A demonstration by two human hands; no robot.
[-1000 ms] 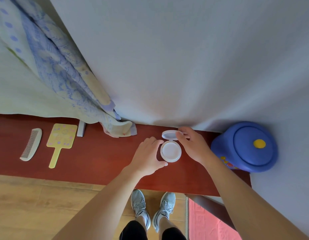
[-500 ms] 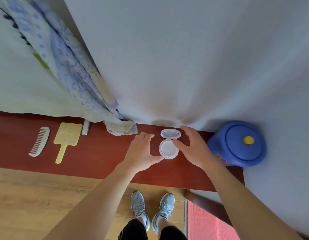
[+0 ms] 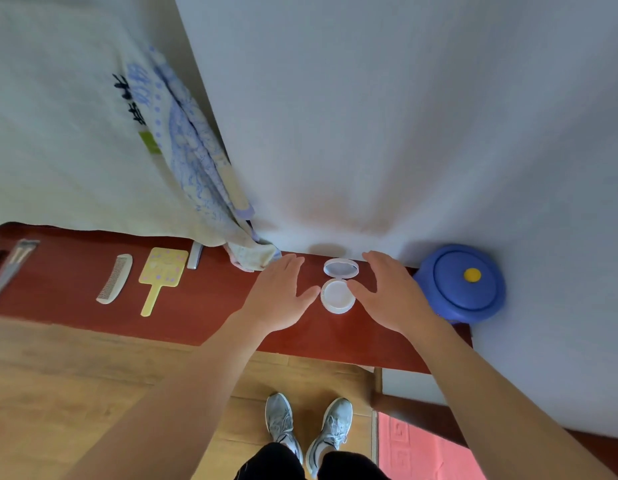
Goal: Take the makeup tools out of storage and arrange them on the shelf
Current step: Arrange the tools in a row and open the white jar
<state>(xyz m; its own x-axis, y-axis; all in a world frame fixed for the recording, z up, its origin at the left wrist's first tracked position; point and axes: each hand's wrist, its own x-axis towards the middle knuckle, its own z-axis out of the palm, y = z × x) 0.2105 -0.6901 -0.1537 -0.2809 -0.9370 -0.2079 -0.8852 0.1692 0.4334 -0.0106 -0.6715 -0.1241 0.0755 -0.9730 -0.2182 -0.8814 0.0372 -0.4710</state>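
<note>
We just let go of the compact (image 3: 338, 296), so it is set on the shelf (image 3: 196, 306). Our left hand (image 3: 276, 296) and right hand (image 3: 392, 294) spread flat beside it.

red shelf (image 3: 210, 306), comb (image 3: 114, 278), mirror (image 3: 163, 268), compact (image 3: 337, 295), blue pot (image 3: 463, 284)

The left hand (image 3: 276, 296), earlier curled round the base of the open powder compact (image 3: 337, 296), now hovers beside it with its fingers straightened. The right hand (image 3: 392, 292), earlier pinching the compact's lid (image 3: 341, 269), has let go and spreads open on the other side. The compact now stands unheld on the red-brown shelf (image 3: 203, 306) between the two thumbs; contact with its rim cannot be told. The view has widened leftward, so makeup brushes (image 3: 13, 261) now show at the left edge.
</note>
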